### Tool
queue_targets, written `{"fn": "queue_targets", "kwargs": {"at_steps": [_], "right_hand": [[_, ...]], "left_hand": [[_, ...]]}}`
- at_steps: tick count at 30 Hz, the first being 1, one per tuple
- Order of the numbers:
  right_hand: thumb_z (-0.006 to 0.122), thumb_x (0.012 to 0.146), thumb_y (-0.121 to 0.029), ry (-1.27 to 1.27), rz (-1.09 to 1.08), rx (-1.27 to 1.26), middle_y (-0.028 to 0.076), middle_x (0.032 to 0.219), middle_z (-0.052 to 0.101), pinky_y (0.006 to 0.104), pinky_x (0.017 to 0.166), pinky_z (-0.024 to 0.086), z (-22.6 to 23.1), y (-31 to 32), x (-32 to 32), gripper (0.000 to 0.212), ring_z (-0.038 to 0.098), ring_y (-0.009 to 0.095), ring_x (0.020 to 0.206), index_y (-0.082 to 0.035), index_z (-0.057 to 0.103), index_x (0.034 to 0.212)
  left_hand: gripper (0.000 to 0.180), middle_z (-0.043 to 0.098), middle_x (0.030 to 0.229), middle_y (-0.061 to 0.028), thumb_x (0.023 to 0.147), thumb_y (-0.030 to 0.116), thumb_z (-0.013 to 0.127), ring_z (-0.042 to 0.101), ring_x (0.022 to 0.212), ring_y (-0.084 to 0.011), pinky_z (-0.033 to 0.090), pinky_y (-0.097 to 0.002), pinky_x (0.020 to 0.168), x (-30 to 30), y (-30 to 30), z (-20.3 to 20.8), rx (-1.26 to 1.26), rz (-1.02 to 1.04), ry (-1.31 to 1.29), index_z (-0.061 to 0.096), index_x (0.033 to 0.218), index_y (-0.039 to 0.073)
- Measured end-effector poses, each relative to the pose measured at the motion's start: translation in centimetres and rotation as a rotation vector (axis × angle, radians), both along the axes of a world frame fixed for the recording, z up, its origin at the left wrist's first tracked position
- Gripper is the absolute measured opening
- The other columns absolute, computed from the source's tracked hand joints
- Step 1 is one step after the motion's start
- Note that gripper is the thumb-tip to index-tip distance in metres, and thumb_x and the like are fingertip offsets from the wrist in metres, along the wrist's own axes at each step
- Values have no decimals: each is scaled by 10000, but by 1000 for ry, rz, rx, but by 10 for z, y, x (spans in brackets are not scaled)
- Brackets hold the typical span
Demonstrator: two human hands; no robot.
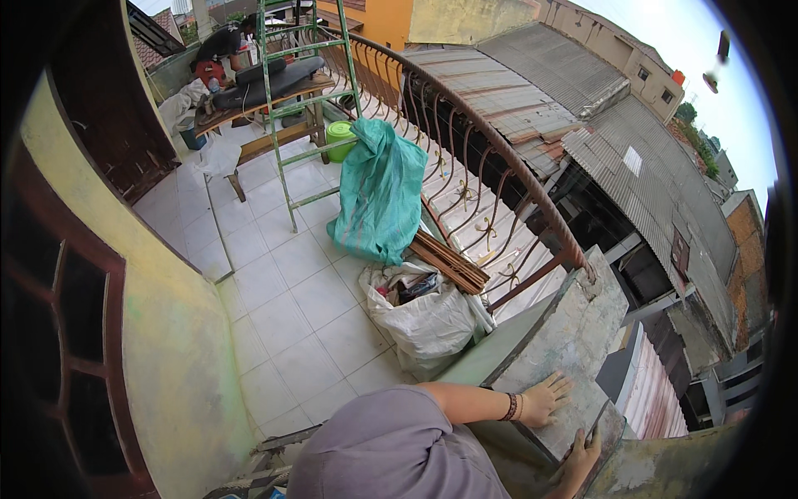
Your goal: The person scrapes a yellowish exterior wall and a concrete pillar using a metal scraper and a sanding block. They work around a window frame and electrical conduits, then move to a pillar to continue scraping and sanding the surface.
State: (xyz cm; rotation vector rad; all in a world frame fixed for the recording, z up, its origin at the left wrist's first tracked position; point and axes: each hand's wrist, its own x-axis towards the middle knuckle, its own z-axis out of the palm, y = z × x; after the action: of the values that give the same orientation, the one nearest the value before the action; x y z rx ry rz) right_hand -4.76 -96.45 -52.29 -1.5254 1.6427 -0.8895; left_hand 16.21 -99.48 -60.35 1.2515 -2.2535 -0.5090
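My left hand (545, 400) lies flat, fingers spread, on the worn grey concrete top of a low wall (573, 333). A dark beaded bracelet (510, 406) circles that wrist. Closer to me, my right hand (579, 462) is bent at a grey edge of the same ledge, thumb and fingers curled up around it. Whatever lies between those fingers is too small and partly hidden to name. A seam or step in the concrete runs between the two hands.
A rusty curved railing (499, 141) meets the wall. Beside it stand a white sack (424, 324) of odds and ends, brown wooden strips (449, 262) and a green tarp bundle (378, 195). Farther off are a green ladder (283, 125), a wooden bench (249, 104) and a lime bucket (339, 141).
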Motion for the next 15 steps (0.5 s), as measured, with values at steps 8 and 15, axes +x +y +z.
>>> {"fn": "queue_targets", "kwargs": {"at_steps": [8,15], "right_hand": [[651,900,-14,325,-30,-310,148,1078,636,289,614,457,-37,-18,-34,585,555,155,667,32,441,1444],[705,844,-23,558,103,-99,241,1155,651,351,784,460,-48,-15,-41,626,545,288,834,5,481,1427]], "left_hand": [[788,202,1605,-259,916,437,538,114,1518,-367,44,-533,1229,1,-5,4,42,58,-54,338,1492,-62],[778,192,1610,-251,929,420,553,125,1517,-366,63,-522,1229,4,-5,8,39,73,-53,327,1498,-58]]}}
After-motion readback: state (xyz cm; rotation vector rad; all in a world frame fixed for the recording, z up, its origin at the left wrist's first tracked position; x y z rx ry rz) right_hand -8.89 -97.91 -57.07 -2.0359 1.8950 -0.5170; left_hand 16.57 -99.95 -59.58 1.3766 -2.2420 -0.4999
